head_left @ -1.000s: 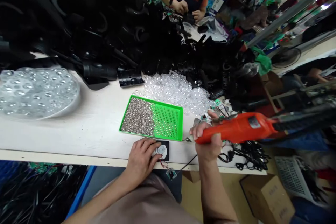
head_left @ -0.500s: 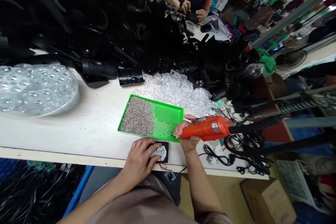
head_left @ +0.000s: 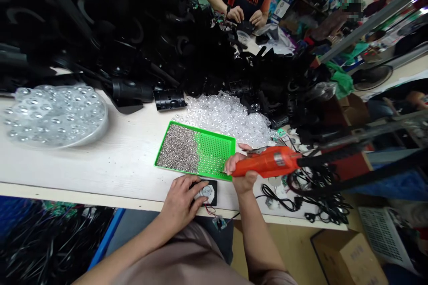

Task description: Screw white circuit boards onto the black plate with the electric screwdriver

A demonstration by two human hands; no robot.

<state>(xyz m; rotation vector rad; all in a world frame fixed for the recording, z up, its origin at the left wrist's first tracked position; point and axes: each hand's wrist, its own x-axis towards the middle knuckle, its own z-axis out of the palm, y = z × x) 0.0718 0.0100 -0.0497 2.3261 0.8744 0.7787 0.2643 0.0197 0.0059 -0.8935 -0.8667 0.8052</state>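
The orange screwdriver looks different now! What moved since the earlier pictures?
The right hand moved left, carrying the orange electric screwdriver over to the corner of the green tray. It kept hold of it, and nothing was let go. The left hand stayed on the black square part, and the tray stayed put.

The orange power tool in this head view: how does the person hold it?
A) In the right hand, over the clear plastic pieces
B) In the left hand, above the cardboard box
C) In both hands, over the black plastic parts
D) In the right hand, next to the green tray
D. The right hand grips the orange power tool beside the green tray, while the left hand lies on a small black part.
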